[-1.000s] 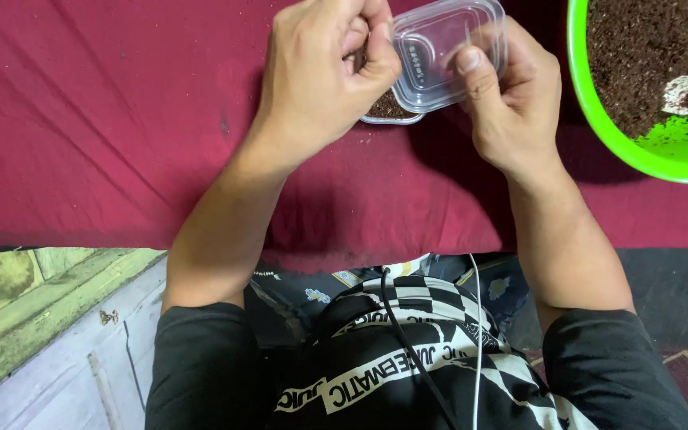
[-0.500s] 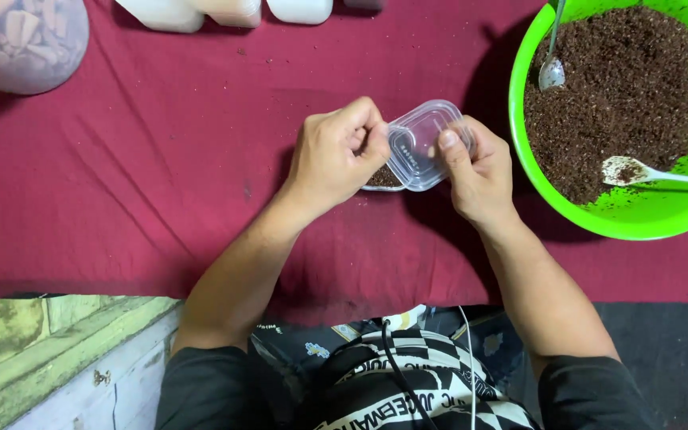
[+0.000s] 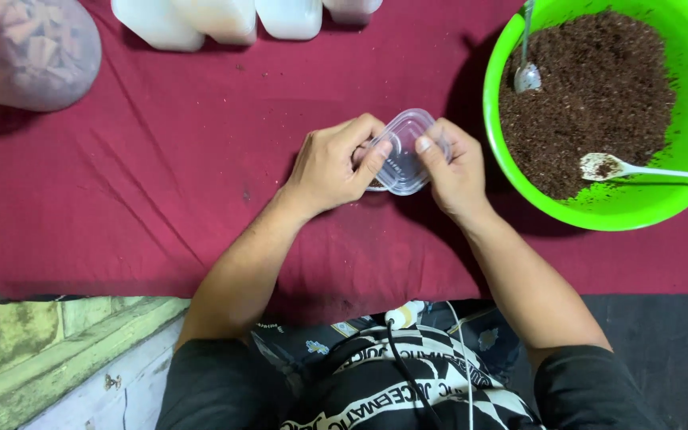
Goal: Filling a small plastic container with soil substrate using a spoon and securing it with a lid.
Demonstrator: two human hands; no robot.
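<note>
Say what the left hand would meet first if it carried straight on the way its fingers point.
The left hand points right, fingers already on the clear lidded container. Straight beyond it, most likely the right hand gripping the far side, though depth is hard to judge.

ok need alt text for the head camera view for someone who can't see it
Both hands, left hand and right hand, press a clear lid onto a small container on a dark red cloth. To the right, a green bowl holds brown grains and two spoons.
</note>
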